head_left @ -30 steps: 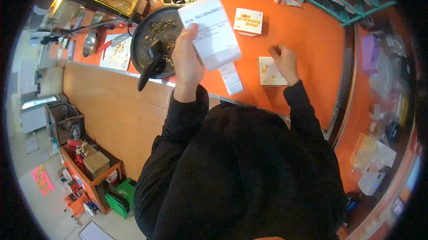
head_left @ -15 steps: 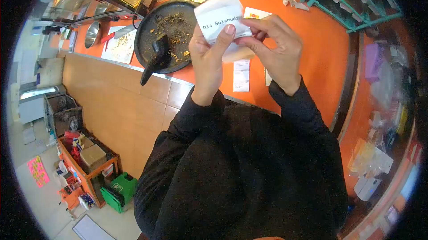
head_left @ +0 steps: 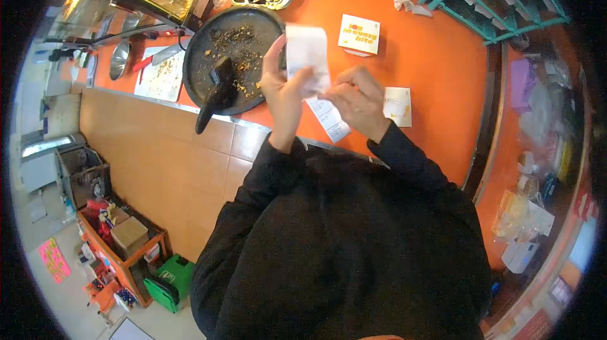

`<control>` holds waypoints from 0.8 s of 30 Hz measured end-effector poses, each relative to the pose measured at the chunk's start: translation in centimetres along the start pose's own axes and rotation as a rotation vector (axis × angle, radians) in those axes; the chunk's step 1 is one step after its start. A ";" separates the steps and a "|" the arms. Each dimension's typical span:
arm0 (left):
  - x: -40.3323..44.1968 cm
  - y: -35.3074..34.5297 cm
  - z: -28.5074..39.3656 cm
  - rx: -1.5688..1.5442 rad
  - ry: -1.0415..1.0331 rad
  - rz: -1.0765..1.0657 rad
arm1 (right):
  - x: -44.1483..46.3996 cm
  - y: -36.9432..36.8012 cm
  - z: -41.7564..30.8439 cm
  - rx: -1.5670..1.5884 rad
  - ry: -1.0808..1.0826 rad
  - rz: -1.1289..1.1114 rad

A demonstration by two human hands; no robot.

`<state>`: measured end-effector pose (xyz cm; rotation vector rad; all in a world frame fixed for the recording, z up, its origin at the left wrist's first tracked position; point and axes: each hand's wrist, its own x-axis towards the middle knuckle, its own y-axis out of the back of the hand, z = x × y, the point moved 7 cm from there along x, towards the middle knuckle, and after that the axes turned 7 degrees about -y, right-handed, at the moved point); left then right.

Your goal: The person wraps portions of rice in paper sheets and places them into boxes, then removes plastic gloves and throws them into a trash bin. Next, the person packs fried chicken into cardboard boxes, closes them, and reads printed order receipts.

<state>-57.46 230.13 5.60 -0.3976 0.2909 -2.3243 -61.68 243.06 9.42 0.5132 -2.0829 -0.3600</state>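
My left hand holds a white printed paper slip upright, thumb across its front. The print is blurred. My right hand is closed, with its fingertips pinched at the slip's lower right corner. Just below the fingers is a second printed slip, tilted; whether it hangs from the hand or lies on the counter I cannot tell. A white box with yellow and orange lettering stands beyond my right hand. Another white box is beside the right wrist, partly hidden by it.
On the orange counter a dark round stone mortar holds crumbs and a black pestle. Left of it lie a white cutting board, a red-handled knife and a metal bowl. A teal rack stands at the back right.
The held slip has turned more upright and moved down slightly. My right hand has moved down and left, uncovering the lettered box. The lower slip now appears tilted. The view has shifted slightly.
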 end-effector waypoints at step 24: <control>4.1 12.4 1.4 0.109 0.065 0.112 | -6.1 -11.8 33.3 -0.180 -0.872 -0.552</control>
